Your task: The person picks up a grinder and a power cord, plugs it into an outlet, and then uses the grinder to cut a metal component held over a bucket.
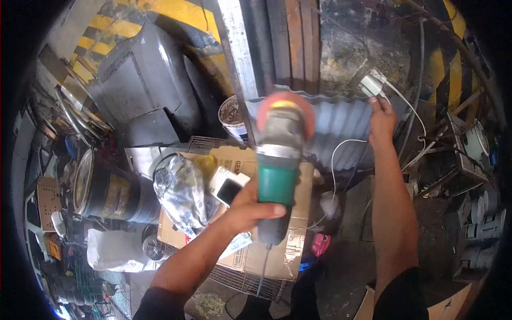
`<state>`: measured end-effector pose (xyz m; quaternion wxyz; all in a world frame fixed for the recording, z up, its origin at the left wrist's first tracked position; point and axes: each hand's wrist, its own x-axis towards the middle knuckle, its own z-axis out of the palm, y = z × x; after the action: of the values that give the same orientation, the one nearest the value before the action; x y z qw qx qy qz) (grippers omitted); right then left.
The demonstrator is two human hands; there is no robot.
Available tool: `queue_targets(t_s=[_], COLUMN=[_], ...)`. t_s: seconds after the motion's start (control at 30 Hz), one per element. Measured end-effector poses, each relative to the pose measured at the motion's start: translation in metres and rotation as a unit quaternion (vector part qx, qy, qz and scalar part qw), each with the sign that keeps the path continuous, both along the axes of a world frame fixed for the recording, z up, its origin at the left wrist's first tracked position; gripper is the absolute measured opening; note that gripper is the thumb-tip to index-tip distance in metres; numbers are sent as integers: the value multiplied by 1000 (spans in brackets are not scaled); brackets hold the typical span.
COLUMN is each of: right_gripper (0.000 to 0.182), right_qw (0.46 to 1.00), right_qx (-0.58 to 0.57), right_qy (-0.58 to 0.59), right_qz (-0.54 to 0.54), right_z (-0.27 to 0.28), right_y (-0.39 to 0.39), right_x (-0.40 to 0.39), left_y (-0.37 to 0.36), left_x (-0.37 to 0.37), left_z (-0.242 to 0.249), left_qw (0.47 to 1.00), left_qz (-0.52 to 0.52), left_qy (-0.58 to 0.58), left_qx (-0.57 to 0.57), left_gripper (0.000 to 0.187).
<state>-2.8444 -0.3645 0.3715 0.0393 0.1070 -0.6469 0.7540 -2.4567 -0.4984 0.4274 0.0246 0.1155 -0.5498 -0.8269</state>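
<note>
A green angle grinder point(277, 181) with a reddish disc point(265, 114) stands upright in the middle of the view, disc end up and slightly blurred. My left hand point(253, 205) is closed around its body, the thumb lying across the lower part. From its bottom end a grey cord point(263, 272) runs down. Over at the upper right, my right hand point(383, 120) reaches out and pinches a white plug point(383, 95) at a white socket block point(372, 84) near the wall. A white cable point(408, 98) leaves that block to the right.
Below the grinder, a cardboard sheet point(296, 248) lies on a wire rack point(250, 285), bearing a silvery plastic bag point(184, 189). Corrugated metal point(341, 120) leans at the wall. A bucket point(233, 114), a dark drum point(114, 189) and a white sack point(114, 248) stand at left.
</note>
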Motion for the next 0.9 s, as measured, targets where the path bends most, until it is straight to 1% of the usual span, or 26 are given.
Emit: queue_targets(t_s=[0.03,0.07,0.17,0.2,0.3,0.33,0.43,0.47,0.5,0.57,0.63,0.67,0.77,0.8,0.9], right_gripper=[42,40,40,40,39,38,38,38,38,38,38,37,34,33,31], right_qw=[1000,1000,999,999,998,998,997,996,995,994,992,990,989,988,985], right_qx=[7,0,9,5,-2,-3,-21,-20,-18,-3,-8,-11,-19,-18,-15], right_qy=[8,0,4,3,-7,-10,-32,-40,-49,-52,-45,-45,-37,-40,-47], right_qz=[2,-4,36,43,63,63,74,80,87,99,121,130,142,148,166], right_z=[1,2,2,1,-1,1,4,3,1,6,14,15,12,11,9], right_y=[3,4,13,14,11,11,7,9,11,15,22,24,24,24,25], right_x=[1,2,1,-2,-5,-4,-8,-7,-7,-9,-5,-2,-1,0,2], left_y=[6,15,38,42,51,53,55,55,55,51,41,35,27,31,43], left_x=[-12,-23,-30,-28,-24,-27,-44,-54,-64,-100,-129,-138,-168,-175,-176], left_z=[-13,-19,-30,-31,-22,-17,-1,11,17,23,19,15,-1,-9,-14], left_qw=[1000,999,994,994,988,987,980,979,978,965,963,966,976,976,972], left_qz=[-18,-24,-33,-27,5,28,88,90,121,147,154,159,144,140,154], left_qy=[-14,-1,2,4,6,13,107,137,144,198,208,187,158,161,179], left_qx=[-1,33,104,105,156,158,140,119,93,89,79,83,31,47,18], left_gripper=[96,92,92,87,84,86,79,79,77,79,95,91,89,89,92])
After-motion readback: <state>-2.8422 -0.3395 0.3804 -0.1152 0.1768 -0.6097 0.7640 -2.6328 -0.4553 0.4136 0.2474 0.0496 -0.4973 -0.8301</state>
